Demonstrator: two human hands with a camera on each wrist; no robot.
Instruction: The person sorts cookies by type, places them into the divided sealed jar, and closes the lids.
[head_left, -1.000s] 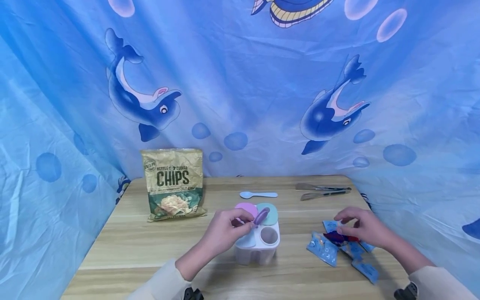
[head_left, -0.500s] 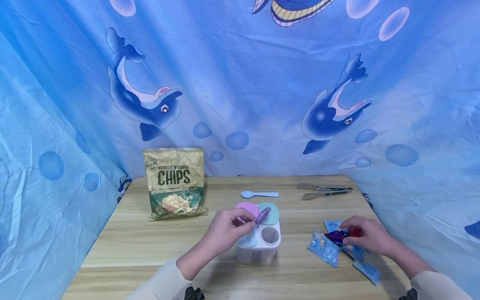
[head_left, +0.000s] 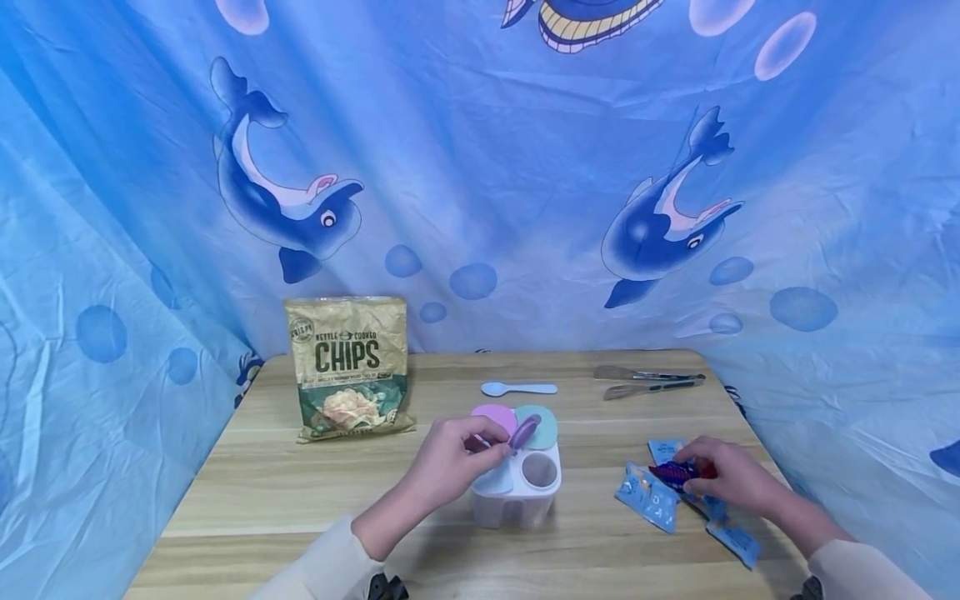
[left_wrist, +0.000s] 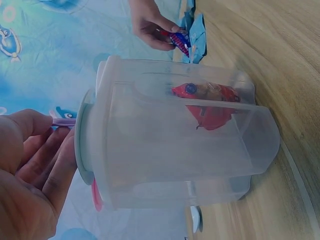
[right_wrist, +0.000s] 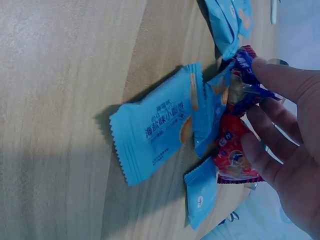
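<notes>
My left hand pinches a raised purple lid on a translucent white container. The container's top has pink, green and pale blue lids, plus one uncovered round opening. Through the wall shows a red snack packet inside. Off to the right, my right hand grips a dark blue snack packet between thumb and fingers. A red packet lies against those fingers, among several light blue biscuit packets.
A bag of chips stands at the back left of the wooden table. Behind the container lies a pale blue spoon. Metal tongs rest at the back right. A blue dolphin-print curtain hangs behind.
My right hand has lowered onto the packets and its fingers have closed on the dark blue one. The left hand keeps holding the purple lid in the same place.
</notes>
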